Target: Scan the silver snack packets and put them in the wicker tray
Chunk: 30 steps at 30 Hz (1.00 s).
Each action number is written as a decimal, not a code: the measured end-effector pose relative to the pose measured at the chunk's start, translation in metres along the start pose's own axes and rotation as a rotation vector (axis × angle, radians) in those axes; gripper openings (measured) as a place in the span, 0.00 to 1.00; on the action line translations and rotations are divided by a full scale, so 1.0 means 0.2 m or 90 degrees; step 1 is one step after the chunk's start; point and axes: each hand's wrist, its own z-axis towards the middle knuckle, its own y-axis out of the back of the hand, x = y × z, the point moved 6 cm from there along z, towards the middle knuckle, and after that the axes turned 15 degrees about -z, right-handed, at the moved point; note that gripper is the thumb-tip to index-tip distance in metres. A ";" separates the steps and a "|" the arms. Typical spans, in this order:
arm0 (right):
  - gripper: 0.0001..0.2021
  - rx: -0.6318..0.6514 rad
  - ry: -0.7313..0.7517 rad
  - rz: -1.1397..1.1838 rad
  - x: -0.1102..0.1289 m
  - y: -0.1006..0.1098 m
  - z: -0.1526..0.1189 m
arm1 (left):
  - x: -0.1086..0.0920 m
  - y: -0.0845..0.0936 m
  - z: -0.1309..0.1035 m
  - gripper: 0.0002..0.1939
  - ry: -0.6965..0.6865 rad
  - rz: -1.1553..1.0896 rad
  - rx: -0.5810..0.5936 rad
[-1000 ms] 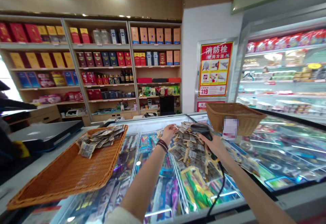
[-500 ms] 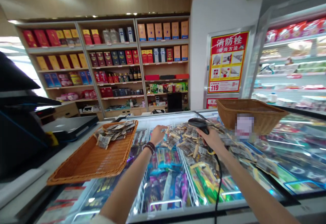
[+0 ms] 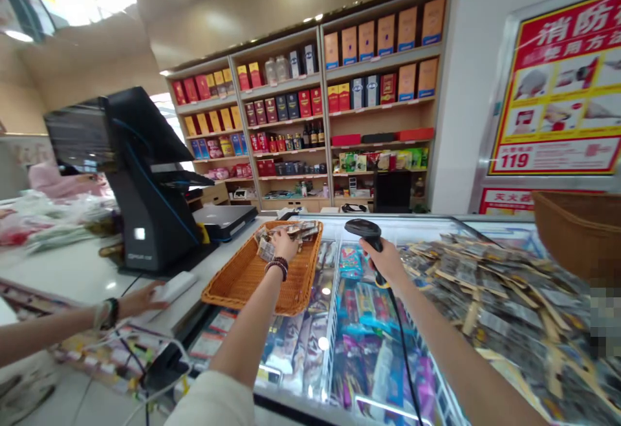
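My right hand (image 3: 385,261) grips a black corded barcode scanner (image 3: 365,231) by its handle, above the glass-topped freezer. Its cable hangs down over the colourful packs (image 3: 369,309) inside. On the left, my left hand (image 3: 284,245), with beaded bracelets, reaches into a brown wicker basket (image 3: 233,284). Its fingers are closed on a small packet among similar packets (image 3: 305,227) at the basket's far end; the fingertips are partly hidden. A large heap of such small packets (image 3: 475,277) covers the freezer top to the right of my right arm.
A co-worker's hand (image 3: 145,300) rests by a white box-like object (image 3: 177,287) at left. Behind it stand a black checkout terminal (image 3: 150,219) and a flat scale (image 3: 223,219). Another wicker basket (image 3: 577,225) stands at right. Stocked shelves (image 3: 286,83) line the back wall.
My view has turned left. My left hand has moved from above the freezer to the packets in the basket. The scanner remains in my right hand, now away from the packet heap.
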 end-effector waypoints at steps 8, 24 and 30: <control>0.22 0.039 -0.007 0.098 0.00 -0.25 0.00 | 0.32 -0.03 0.10 0.45 0.145 0.078 0.084; 0.23 0.075 0.013 0.031 -0.03 -0.25 -0.12 | 0.43 0.09 -0.03 0.44 0.209 -0.112 -0.087; 0.24 0.054 0.004 0.029 -0.04 -0.16 -0.22 | 0.38 0.12 -0.10 0.43 0.198 -0.238 -0.225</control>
